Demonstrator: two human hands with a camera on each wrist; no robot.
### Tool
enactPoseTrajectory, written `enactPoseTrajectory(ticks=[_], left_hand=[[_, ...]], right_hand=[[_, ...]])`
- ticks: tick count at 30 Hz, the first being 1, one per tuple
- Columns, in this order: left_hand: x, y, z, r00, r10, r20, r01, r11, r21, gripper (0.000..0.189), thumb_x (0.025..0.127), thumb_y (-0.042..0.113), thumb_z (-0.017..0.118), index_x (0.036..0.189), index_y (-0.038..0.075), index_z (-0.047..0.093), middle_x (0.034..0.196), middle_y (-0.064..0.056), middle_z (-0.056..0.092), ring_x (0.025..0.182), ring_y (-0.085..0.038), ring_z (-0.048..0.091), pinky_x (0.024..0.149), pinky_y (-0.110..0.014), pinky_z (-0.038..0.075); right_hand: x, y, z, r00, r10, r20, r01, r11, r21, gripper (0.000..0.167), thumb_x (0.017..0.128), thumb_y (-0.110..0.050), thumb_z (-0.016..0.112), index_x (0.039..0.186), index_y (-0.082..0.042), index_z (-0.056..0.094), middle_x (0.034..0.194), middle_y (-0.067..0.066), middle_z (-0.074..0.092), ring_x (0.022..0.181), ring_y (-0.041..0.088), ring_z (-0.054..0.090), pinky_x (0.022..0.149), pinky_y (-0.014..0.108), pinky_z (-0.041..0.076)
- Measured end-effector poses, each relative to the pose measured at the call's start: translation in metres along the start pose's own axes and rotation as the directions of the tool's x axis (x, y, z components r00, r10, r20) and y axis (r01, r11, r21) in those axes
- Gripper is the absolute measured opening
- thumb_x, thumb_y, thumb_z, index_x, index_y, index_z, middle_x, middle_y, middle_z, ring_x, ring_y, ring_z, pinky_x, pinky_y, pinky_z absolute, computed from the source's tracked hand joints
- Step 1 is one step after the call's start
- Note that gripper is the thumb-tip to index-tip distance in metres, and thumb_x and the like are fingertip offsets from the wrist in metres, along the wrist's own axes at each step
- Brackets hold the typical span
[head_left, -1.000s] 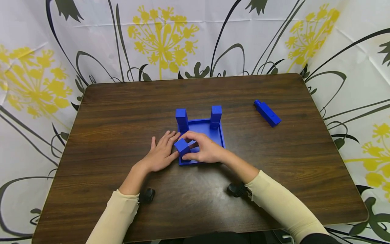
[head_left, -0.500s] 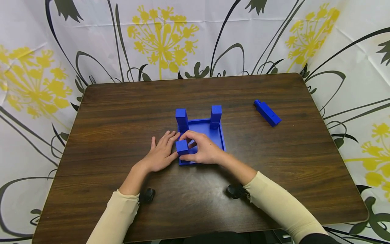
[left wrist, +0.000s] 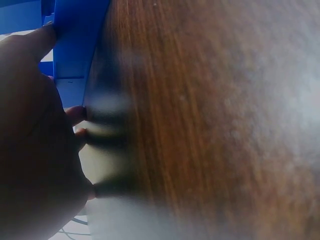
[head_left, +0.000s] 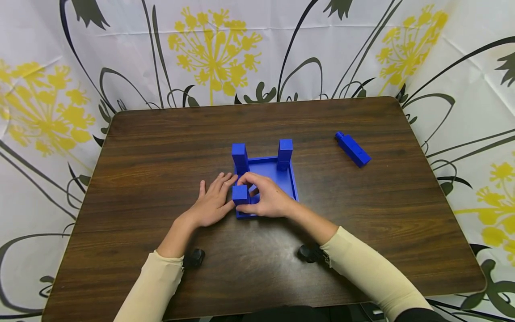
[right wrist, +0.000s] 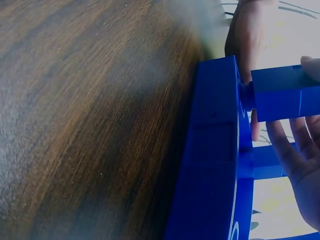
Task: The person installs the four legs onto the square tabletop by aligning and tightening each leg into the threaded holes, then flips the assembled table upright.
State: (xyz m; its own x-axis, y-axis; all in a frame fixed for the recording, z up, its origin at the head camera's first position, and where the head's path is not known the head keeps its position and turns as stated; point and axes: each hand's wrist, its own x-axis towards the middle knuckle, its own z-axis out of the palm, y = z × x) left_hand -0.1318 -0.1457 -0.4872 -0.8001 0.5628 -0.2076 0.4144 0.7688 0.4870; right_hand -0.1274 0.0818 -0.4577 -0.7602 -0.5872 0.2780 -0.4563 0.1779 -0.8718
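Observation:
My right hand (head_left: pixel 271 199) grips a blue square leg (head_left: pixel 240 195) between thumb and fingers. That leg stands nearly upright over the near left corner of a shallow blue square base (head_left: pixel 275 173). In the right wrist view, a narrow round stub shows between the leg (right wrist: pixel 280 95) and the base (right wrist: pixel 212 110), so part of the stub is outside the corner. My left hand (head_left: pixel 210 208) lies with fingers extended along the base's left side, touching it. Two similar legs, the far left leg (head_left: pixel 240 158) and the far right leg (head_left: pixel 285 154), stand upright at the back corners.
A loose blue leg (head_left: pixel 354 150) with a threaded end lies on the brown wooden table (head_left: pixel 169 143) to the right. A flower-patterned white cloth (head_left: pixel 241 53) hangs behind the table and at its sides.
The gripped leg has turned and straightened from a tilt, its top now square to the base. My right fingers shifted slightly with it. The left hand has stayed in place.

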Motion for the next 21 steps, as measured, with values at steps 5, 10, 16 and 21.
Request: enactPoseTrajectory(ticks=[5,10,16,21], left_hand=[[0.001,-0.003,0.003,1.0,0.004,-0.011,-0.004,1.0,0.0,0.071,0.101,0.058,0.034,0.158,0.02,0.014,0.162,-0.012,0.012,0.149,-0.033,0.0,0.105,-0.071,-0.007],[0.001,-0.002,0.001,1.0,0.008,-0.001,-0.008,1.0,0.008,0.066,0.102,0.05,0.039,0.154,0.016,0.018,0.162,-0.013,0.011,0.149,-0.033,-0.001,0.105,-0.071,-0.008],[0.0,0.0,-0.001,1.0,0.006,0.013,-0.007,1.0,0.027,0.062,0.1,0.036,0.047,0.152,0.012,0.022,0.163,-0.013,0.01,0.149,-0.033,0.0,0.105,-0.071,-0.007],[0.0,0.0,-0.001,1.0,0.012,0.013,-0.012,1.0,0.017,0.073,0.096,0.028,0.05,0.158,0.015,0.013,0.163,-0.012,0.01,0.149,-0.033,-0.001,0.105,-0.071,-0.008]], right_hand=[[0.0,-0.001,-0.004,0.999,-0.007,0.044,0.007,1.0,0.0,0.051,0.075,-0.016,0.087,0.115,-0.009,0.056,0.114,0.003,0.06,0.108,0.014,0.057,0.079,0.03,0.054],[-0.001,-0.001,-0.011,0.989,0.003,0.147,-0.009,0.999,0.039,0.065,0.08,-0.008,0.08,0.137,-0.01,0.049,0.137,0.003,0.052,0.127,0.012,0.047,0.089,0.033,0.051],[-0.002,-0.001,-0.015,0.967,0.018,0.254,-0.036,0.997,0.065,0.07,0.085,-0.002,0.071,0.147,-0.011,0.04,0.15,0.002,0.042,0.136,0.012,0.039,0.102,0.035,0.042],[-0.001,0.0,-0.014,0.96,0.025,0.277,-0.05,0.995,0.081,0.063,0.086,-0.002,0.07,0.144,-0.006,0.045,0.146,0.008,0.046,0.134,0.016,0.043,0.103,0.033,0.042]])
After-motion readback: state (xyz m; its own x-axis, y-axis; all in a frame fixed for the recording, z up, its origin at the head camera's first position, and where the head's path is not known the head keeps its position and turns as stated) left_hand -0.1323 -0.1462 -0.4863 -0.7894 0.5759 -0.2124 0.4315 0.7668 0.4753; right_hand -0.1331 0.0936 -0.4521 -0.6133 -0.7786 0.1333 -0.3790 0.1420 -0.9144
